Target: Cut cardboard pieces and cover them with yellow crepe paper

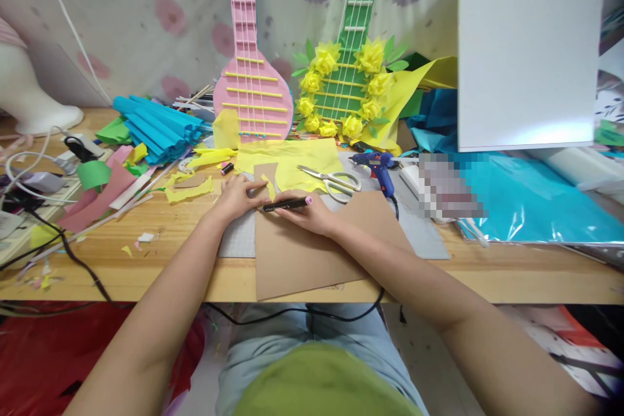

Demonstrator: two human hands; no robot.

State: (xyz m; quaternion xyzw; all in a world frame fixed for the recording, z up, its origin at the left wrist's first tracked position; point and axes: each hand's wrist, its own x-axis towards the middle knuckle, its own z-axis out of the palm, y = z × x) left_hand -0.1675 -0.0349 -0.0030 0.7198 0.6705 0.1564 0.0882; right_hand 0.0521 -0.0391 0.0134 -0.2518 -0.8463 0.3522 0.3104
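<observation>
My right hand (312,214) is closed around a black marker pen (287,204) with a pink end, resting over a brown sheet of cardboard (312,260). My left hand (238,198) lies at the cardboard's left edge, fingers stretched toward a small yellow paper piece (268,186) on it. Its fingertips seem to touch that piece. The pen's tip sits near my left fingers; I cannot tell whether it touches the surface. Just beyond my right hand are scissors (336,181) with pale handles, over yellow crepe paper (297,159). A small dark cap (227,169) lies beyond my left hand.
A blue glue gun (380,169) stands right of the scissors. Behind are a pink paper guitar (253,94) and a green one (341,88) with yellow flowers. Blue crepe paper (156,127) and scraps lie left. A white board (529,65) rises at right, above blue wrapped paper (536,201).
</observation>
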